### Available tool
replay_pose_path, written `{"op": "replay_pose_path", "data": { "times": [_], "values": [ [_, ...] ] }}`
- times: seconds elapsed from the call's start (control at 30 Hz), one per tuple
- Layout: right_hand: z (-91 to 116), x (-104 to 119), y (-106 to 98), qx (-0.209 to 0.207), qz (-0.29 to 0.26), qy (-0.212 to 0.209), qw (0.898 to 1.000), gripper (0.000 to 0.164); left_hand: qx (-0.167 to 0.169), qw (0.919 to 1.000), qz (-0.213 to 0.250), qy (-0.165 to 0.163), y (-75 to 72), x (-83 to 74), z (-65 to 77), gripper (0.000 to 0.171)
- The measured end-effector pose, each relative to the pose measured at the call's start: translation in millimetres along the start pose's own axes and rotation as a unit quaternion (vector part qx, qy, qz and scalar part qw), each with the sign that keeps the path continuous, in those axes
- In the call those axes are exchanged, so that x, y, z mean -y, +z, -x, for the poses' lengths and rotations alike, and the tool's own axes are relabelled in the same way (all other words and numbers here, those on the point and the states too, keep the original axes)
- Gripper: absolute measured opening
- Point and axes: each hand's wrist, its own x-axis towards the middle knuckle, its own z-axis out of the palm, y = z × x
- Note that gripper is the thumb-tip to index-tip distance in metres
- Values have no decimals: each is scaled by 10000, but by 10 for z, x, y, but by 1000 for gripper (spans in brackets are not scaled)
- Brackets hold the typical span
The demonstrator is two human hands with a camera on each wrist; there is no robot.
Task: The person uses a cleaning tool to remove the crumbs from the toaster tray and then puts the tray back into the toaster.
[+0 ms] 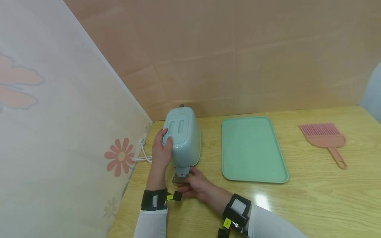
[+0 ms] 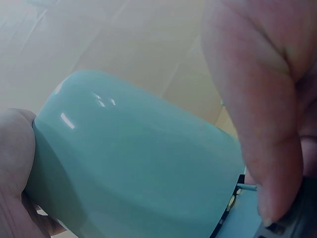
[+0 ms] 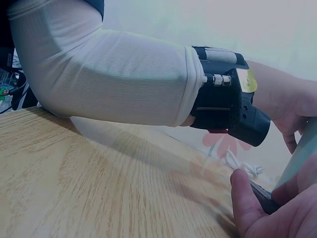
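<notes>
A pale blue toaster (image 1: 193, 142) with two slots in its top stands near the table's left side. My left hand (image 1: 161, 153) grips its left side and upper edge. From the toaster's near end a grey crumb tray (image 1: 183, 171) sticks out partway. Its dark outer end is between the thumb and fingers of my right hand (image 1: 197, 185), which pinches it. In the left wrist view the right thumb lies on top of this piece, beside the toaster's glossy wall (image 2: 133, 153). The tray's inner part is hidden inside the toaster.
A mint green tray (image 1: 253, 150) lies flat right of the toaster. Farther right is a pink brush (image 1: 325, 140) with its handle towards me. A white cord (image 1: 144, 155) runs between the toaster and the flower-patterned left wall. A brown covering (image 1: 238, 66) rises behind the table.
</notes>
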Motion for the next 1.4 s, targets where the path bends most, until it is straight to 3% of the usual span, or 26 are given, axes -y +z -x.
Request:
{"op": "replay_pose_path", "data": {
  "times": [0.63, 1.4],
  "values": [
    [58, -27, -8, -200, 56, 95, 9997, 55, 39, 9999, 87, 48, 0, -8, -21, 41],
    [179, -97, 6, -105, 73, 212, 9997, 52, 10, 10000, 93, 27, 17, -5, -14, 41]
  ]
}}
